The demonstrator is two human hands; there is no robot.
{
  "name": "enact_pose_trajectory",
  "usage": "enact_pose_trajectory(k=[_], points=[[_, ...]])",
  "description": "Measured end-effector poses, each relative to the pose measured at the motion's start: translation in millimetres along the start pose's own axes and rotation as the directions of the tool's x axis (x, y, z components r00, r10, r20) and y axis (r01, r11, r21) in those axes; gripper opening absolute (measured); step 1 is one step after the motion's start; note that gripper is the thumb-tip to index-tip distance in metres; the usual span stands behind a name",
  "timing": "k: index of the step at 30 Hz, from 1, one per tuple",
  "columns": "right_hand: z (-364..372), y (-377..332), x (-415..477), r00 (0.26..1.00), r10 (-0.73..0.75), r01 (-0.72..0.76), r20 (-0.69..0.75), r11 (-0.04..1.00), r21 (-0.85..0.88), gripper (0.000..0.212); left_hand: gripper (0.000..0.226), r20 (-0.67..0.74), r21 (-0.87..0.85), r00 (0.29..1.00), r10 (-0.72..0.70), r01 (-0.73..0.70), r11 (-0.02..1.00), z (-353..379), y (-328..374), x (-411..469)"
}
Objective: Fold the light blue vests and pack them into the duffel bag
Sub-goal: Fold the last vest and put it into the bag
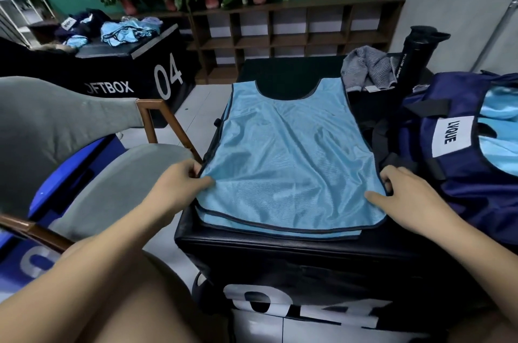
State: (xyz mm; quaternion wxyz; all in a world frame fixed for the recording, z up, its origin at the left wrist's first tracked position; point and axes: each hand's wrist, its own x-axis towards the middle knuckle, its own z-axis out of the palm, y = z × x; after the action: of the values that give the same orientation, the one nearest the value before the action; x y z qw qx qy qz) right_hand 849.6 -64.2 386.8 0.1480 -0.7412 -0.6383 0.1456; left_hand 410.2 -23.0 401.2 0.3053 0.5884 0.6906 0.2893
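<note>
Teal-walled room, black padded box point(280, 253) up front. Laid flat on top: light blue mesh vest point(288, 157), lower side edges pinched by left hand point(179, 185) and right hand point(403, 188), fingers curled. Just beside, navy fabric duffel bag point(459, 174), open.

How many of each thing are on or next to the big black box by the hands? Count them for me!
light blue vest, spread flat: 1
navy duffel bag: 1
black sport bottle: 1
grey striped cloth: 1
Total: 4
The blue fabric showing inside the bag cannot be counted.
</note>
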Motion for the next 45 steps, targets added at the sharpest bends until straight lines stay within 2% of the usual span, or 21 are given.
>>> enact_pose_trajectory(k=[3,6,10,13,17,20,24,28,31,35,37,40,42,44,45], points=[[-1,-2,1,1.000,-0.018,0.018,0.000,1.000,0.003,0.038,0.043,0.079,0.009,0.995,-0.067,0.067,0.998,-7,-8,-1],[-2,-2,-1,0.999,-0.039,0.040,-0.032,0.999,0.028,0.039,0.049,0.185,0.103,0.972,-0.146,0.129,0.986,-11,-18,-5],[-3,0,-4,0.998,-0.038,0.041,-0.048,0.997,0.071,0.040,0.050,0.200,0.250,0.967,-0.157,0.105,0.963,-22,-20,-13],[-5,0,-4,1.000,-0.013,0.017,-0.027,0.988,0.152,0.040,0.045,0.100,0.490,0.995,-0.025,-0.027,0.871,-25,-10,-20],[-11,-5,-6,1.000,-0.026,0.022,0.008,0.928,0.373,0.047,0.028,0.105,0.433,0.967,0.232,-0.255,0.864,0,15,-36],[-12,-9,-12,1.000,-0.014,0.007,0.010,0.880,0.475,0.048,0.022,0.196,0.324,0.889,0.414,-0.458,0.828,38,41,-49],[-11,-9,-17,1.000,0.009,0.000,-0.014,0.844,0.537,0.042,0.026,0.327,0.215,0.732,0.598,-0.674,0.707,97,73,-66],[-11,-7,-18,0.998,0.063,-0.037,-0.023,0.804,0.594,0.029,0.043,0.384,0.259,0.643,0.662,-0.763,0.592,151,96,-79],[-12,-4,-20,0.996,0.091,-0.056,-0.024,0.778,0.626,0.023,0.044,0.386,0.318,0.608,0.694,-0.793,0.519,176,107,-79],[-13,-2,-23,0.996,0.084,-0.046,-0.028,0.760,0.648,0.013,0.032,0.387,0.354,0.607,0.694,-0.793,0.496,183,110,-76],[-15,-2,-25,0.997,0.069,-0.025,-0.042,0.759,0.651,0.007,0.020,0.375,0.348,0.633,0.677,-0.773,0.530,181,111,-73],[-17,-3,-34,0.982,-0.010,0.106,-0.187,0.851,0.515,0.014,0.013,0.299,0.195,0.751,0.589,-0.652,0.733,173,114,-64],[-15,-4,-45,0.921,-0.193,0.278,-0.337,0.934,0.226,0.026,0.009,0.248,0.093,0.802,0.543,-0.578,0.811,167,116,-59],[-10,-7,-53,0.837,-0.416,0.422,-0.354,0.904,-0.064,0.045,0.010,0.233,0.040,0.826,0.513,-0.536,0.843,161,119,-57],[-6,-9,-55,0.811,-0.487,0.465,-0.325,0.873,-0.148,0.055,0.012,0.232,0.025,0.831,0.506,-0.525,0.851,159,120,-58]])
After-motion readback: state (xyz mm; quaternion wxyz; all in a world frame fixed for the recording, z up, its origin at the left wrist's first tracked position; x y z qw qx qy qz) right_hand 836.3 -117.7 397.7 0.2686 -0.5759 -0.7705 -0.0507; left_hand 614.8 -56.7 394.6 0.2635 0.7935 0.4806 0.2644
